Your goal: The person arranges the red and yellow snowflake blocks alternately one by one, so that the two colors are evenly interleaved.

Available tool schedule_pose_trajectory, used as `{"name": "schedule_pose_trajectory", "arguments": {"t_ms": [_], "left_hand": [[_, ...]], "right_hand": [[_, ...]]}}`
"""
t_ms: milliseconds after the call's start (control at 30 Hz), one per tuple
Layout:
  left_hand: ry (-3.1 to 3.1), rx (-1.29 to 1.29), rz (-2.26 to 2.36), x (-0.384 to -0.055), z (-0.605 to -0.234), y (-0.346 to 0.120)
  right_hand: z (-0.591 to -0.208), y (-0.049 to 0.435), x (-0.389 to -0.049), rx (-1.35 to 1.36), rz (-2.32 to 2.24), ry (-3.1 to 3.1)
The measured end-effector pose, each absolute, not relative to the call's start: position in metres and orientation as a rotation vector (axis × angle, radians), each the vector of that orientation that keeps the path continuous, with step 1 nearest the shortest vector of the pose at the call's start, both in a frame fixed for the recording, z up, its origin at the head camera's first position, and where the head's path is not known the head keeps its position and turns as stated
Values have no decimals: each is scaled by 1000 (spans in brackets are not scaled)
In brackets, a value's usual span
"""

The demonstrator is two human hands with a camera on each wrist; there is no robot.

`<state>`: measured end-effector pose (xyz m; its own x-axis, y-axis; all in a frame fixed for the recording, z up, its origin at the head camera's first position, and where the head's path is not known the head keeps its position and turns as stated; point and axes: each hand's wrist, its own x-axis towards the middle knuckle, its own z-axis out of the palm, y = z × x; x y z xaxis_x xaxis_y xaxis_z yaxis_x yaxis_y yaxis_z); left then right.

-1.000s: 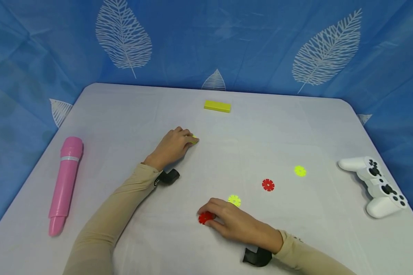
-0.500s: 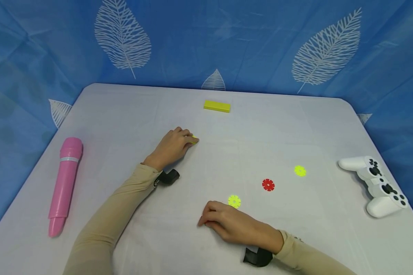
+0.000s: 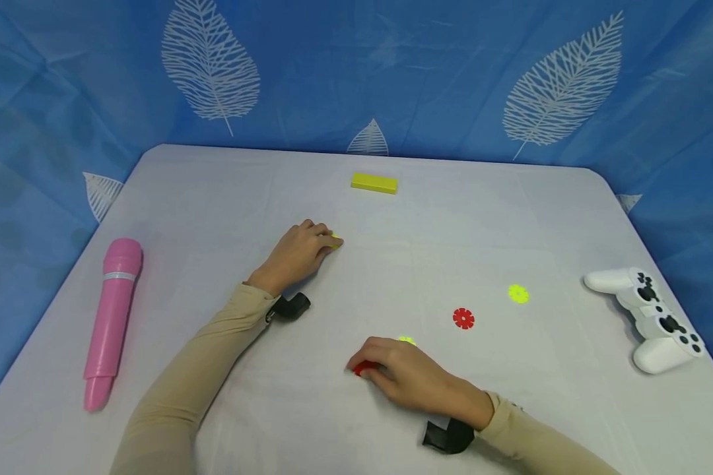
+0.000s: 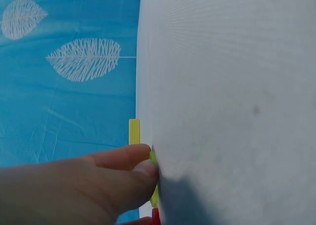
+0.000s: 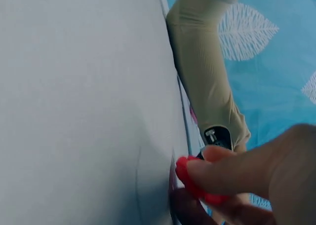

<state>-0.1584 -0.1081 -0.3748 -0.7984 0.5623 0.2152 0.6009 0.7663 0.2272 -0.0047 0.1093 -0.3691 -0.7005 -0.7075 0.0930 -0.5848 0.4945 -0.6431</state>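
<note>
My left hand [image 3: 297, 254], beyond the middle of the table, pinches a yellow notched plastic disc [image 3: 335, 241], mostly hidden behind the fingers. In the left wrist view the thumb lies against this yellow disc [image 4: 154, 195], and a bit of a red piece [image 4: 156, 216] shows below it. Nearer the front, my right hand [image 3: 416, 376] holds a red notched disc [image 3: 365, 367] between thumb and fingers, close over the white table. The right wrist view has the red disc [image 5: 185, 171] under the thumb. Just past the right knuckles, a second yellow disc [image 3: 407, 340] is partly covered.
Another red disc [image 3: 463, 318] and a yellow disc [image 3: 518, 294] lie flat to the right. A white game controller [image 3: 647, 323] rests at the right edge, a pink microphone-shaped toy [image 3: 114, 316] at the left. Near the back edge is a yellow block [image 3: 373, 183].
The right hand has turned and shifted slightly up and right, its red disc going out of sight and showing again. It now covers more of the nearby yellow disc. The left hand stays still.
</note>
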Motion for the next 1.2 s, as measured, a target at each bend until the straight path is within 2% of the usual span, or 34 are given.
{"name": "schedule_pose_trajectory", "arguments": {"t_ms": [600,833,1200], "left_hand": [[-2827,-939,-405,-158,-375,-108],[-2832,-938,-407,-157,-374,-108],[-2835,-912,-436,-158,-376,-109]], "right_hand": [[-361,131,-40,-434,-1156,2739],[-355,131,-64,-375,-1192,2786],[-365,104,-124,-219,-1235,2834]]}}
